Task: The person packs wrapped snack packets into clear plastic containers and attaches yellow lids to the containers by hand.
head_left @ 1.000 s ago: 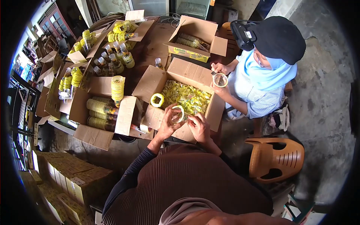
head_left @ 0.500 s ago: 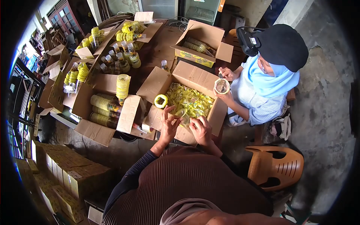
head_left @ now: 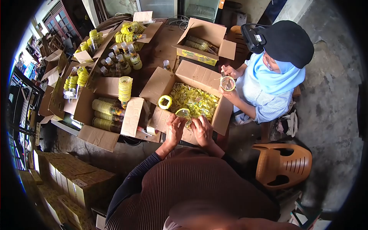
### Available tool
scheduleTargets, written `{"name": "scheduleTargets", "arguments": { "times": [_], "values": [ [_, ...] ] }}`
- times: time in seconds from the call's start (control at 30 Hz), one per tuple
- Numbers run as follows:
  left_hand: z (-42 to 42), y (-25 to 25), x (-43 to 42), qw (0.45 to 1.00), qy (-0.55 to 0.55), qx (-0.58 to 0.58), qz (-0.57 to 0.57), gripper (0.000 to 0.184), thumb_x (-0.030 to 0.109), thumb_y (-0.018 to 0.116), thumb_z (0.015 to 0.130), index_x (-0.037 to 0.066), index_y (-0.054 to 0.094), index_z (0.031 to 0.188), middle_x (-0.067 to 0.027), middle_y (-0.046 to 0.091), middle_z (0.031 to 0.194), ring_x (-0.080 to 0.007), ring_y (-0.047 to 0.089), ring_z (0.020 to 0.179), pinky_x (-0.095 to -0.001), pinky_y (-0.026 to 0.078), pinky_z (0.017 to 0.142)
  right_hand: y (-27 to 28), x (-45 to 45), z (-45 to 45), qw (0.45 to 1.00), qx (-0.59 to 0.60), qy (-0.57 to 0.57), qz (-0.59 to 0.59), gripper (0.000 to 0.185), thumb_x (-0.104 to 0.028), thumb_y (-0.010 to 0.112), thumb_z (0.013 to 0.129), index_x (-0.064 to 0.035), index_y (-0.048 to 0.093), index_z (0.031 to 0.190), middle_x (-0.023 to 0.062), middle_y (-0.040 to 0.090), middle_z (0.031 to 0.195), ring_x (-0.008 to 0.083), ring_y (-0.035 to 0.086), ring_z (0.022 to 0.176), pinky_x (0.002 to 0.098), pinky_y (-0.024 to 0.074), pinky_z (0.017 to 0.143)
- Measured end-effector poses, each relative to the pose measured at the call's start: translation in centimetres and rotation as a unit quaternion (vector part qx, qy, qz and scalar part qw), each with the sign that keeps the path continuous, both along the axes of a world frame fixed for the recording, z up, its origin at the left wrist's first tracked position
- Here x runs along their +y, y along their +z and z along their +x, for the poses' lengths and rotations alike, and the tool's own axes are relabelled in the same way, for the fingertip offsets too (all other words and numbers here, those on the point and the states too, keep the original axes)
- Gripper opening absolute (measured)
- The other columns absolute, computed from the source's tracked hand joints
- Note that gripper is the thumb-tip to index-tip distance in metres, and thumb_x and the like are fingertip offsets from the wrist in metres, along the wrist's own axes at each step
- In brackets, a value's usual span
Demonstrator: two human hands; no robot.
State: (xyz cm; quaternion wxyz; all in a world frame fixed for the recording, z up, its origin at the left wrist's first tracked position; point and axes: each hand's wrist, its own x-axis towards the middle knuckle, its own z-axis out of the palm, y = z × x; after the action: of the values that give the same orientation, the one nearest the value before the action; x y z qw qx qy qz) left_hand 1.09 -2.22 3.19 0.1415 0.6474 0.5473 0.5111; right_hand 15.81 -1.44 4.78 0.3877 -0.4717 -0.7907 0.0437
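Note:
Both of my hands are at the near edge of an open carton [head_left: 196, 71] filled with yellow and clear wrappers [head_left: 199, 100]. My left hand [head_left: 174, 129] pinches a clear plastic piece with a yellow rim [head_left: 183, 113]. Close beside it, my right hand [head_left: 202, 130] has its fingers closed on the lower right part of the same piece. A yellow ring-shaped item [head_left: 165, 102] rests at the carton's left corner, just above my left hand. Left of it stands a tall stack of yellow-rimmed cups [head_left: 125, 90].
A co-worker [head_left: 268, 80] at the right holds a round clear cup [head_left: 227, 83]. Cartons with stacked cups stand at the left [head_left: 85, 107] and far side [head_left: 207, 28]. Small clear containers [head_left: 122, 61] are grouped on the table. An orange chair [head_left: 283, 165] is at lower right.
The clear piece moved from beside my left hand, through a blurred moment, to between both hands. My left fingers, spread half a second ago, have closed on it. The camera view shifted slightly.

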Motion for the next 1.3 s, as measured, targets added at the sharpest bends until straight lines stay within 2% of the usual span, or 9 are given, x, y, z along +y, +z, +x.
{"name": "scheduleTargets", "arguments": {
  "times": [0.07, 0.13, 0.3, 0.53, 0.8, 0.9, 1.0, 1.13, 1.3],
  "values": [
    [0.0, -0.1, -0.2, 1.000, -0.016, -0.009, -0.004, 0.010, 0.002, 0.071, 0.077, 0.001, 0.064, 0.083, -0.0126, 0.056, 0.074, -0.0294, 0.055, 0.069, -0.0393, 0.044, 0.063, -0.2, 0.4, -0.1, 1.000, 0.004, -0.005, -0.001, 0.019, -0.003, 0.068, 0.073, -0.0044, 0.061, 0.091, 0.0097, 0.049, 0.081, 0.0276, 0.057, 0.075, 0.0374, 0.0478, 0.062],
    [-0.1, 0.0, -0.3, 0.999, -0.032, -0.017, -0.007, 0.009, 0.002, 0.071, 0.077, 0.000, 0.065, 0.083, -0.0128, 0.057, 0.074, -0.0293, 0.055, 0.069, -0.0393, 0.044, 0.063, -0.1, 0.8, 0.0, 0.997, 0.029, -0.017, -0.067, 0.018, -0.002, 0.068, 0.074, -0.0034, 0.060, 0.090, 0.0110, 0.051, 0.081, 0.0289, 0.057, 0.074, 0.0384, 0.0467, 0.062],
    [-1.5, 0.1, 0.4, 1.000, -0.018, -0.013, 0.001, 0.011, 0.002, 0.072, 0.077, 0.002, 0.064, 0.083, -0.0123, 0.055, 0.074, -0.0283, 0.054, 0.068, -0.0387, 0.044, 0.061, 0.1, 0.0, -0.7, 0.995, 0.086, -0.035, -0.046, 0.020, 0.000, 0.069, 0.071, -0.0041, 0.061, 0.089, 0.0107, 0.052, 0.078, 0.0292, 0.058, 0.071, 0.0384, 0.0468, 0.061],
    [-2.4, -0.3, 0.7, 0.998, -0.055, -0.038, -0.002, 0.011, -0.001, 0.071, 0.077, 0.001, 0.062, 0.084, -0.0133, 0.056, 0.075, -0.0289, 0.057, 0.069, -0.0379, 0.046, 0.061, -0.4, 0.3, -1.6, 0.996, 0.070, -0.025, -0.051, 0.024, 0.000, 0.070, 0.069, -0.0037, 0.061, 0.091, 0.0102, 0.052, 0.079, 0.0290, 0.058, 0.072, 0.0389, 0.0473, 0.062],
    [-3.0, -1.1, 0.8, 0.992, -0.120, -0.027, 0.005, 0.013, -0.005, 0.069, 0.077, 0.000, 0.063, 0.087, -0.0131, 0.058, 0.079, -0.0293, 0.058, 0.070, -0.0375, 0.046, 0.062, -0.7, 0.7, -2.5, 0.997, 0.006, -0.077, -0.023, 0.013, -0.003, 0.067, 0.072, -0.0035, 0.061, 0.083, 0.0104, 0.053, 0.076, 0.0296, 0.059, 0.071, 0.0382, 0.0469, 0.061],
    [-3.0, -0.6, 1.3, 0.988, -0.150, -0.046, 0.004, 0.015, -0.008, 0.066, 0.076, 0.001, 0.061, 0.087, -0.0141, 0.058, 0.085, -0.0307, 0.058, 0.079, -0.0381, 0.047, 0.065, -1.3, 1.3, -2.2, 0.989, 0.063, -0.099, -0.086, 0.010, -0.002, 0.066, 0.072, -0.0031, 0.061, 0.081, 0.0116, 0.053, 0.075, 0.0306, 0.059, 0.068, 0.0378, 0.0460, 0.059],
    [-3.3, -0.8, 2.0, 0.987, -0.154, -0.037, 0.021, 0.017, -0.007, 0.066, 0.077, 0.000, 0.058, 0.090, -0.0144, 0.058, 0.086, -0.0303, 0.058, 0.083, -0.0377, 0.048, 0.064, -0.9, 0.7, -2.1, 0.989, 0.103, -0.075, -0.070, 0.013, -0.002, 0.068, 0.071, -0.0039, 0.064, 0.083, 0.0106, 0.055, 0.075, 0.0289, 0.060, 0.067, 0.0366, 0.0472, 0.059],
    [-3.3, 0.2, 1.8, 0.992, -0.122, -0.004, -0.031, 0.019, -0.002, 0.071, 0.076, -0.001, 0.058, 0.090, -0.0136, 0.058, 0.081, -0.0286, 0.060, 0.072, -0.0377, 0.051, 0.063, -1.7, 0.4, -1.9, 0.994, 0.074, -0.048, -0.058, 0.016, -0.002, 0.070, 0.071, -0.0045, 0.065, 0.086, 0.0095, 0.056, 0.076, 0.0271, 0.060, 0.067, 0.0358, 0.0482, 0.060],
    [-2.6, -0.7, 2.1, 0.995, -0.096, -0.023, -0.023, 0.018, 0.002, 0.073, 0.076, 0.000, 0.062, 0.090, -0.0142, 0.059, 0.080, -0.0290, 0.062, 0.068, -0.0374, 0.051, 0.060, -1.3, 0.4, -0.9, 0.993, 0.087, -0.067, -0.033, 0.020, -0.002, 0.070, 0.071, -0.0053, 0.063, 0.090, 0.0081, 0.053, 0.076, 0.0269, 0.058, 0.068, 0.0374, 0.0479, 0.059]
  ]
}}
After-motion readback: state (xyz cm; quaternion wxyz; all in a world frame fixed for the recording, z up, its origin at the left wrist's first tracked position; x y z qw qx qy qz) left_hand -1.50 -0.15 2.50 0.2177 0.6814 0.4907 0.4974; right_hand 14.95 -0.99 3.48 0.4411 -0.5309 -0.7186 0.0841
